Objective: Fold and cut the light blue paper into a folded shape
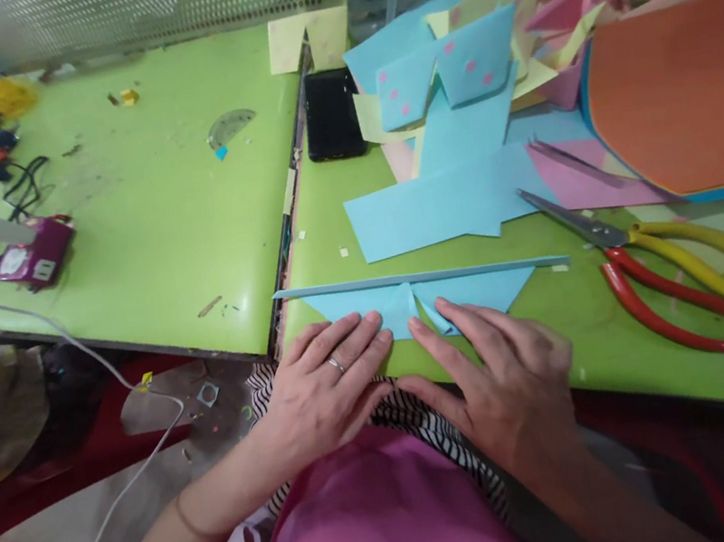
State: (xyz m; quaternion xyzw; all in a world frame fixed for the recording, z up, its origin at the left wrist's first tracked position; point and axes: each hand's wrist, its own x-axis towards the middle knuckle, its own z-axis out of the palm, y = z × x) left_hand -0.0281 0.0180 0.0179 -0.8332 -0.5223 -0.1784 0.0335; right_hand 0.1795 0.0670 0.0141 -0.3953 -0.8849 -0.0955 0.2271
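A folded piece of blue paper lies at the table's front edge, with a long narrow folded strip along its far side and a slit near its middle. My left hand rests flat on its left half, fingers stretched out, a ring on one finger. On the right half, my right hand touches the paper beside the slit with its fingertips, fingers apart. The fingers cover parts of the near edge. Beyond it lies a flat blue paper strip. To the right are open scissors with one red and one yellow handle.
Behind are a black phone, dotted blue folded paper, tweezers and an orange sheet stack. A gap separates two green tabletops. On the left stand a purple power adapter and a trailing cable.
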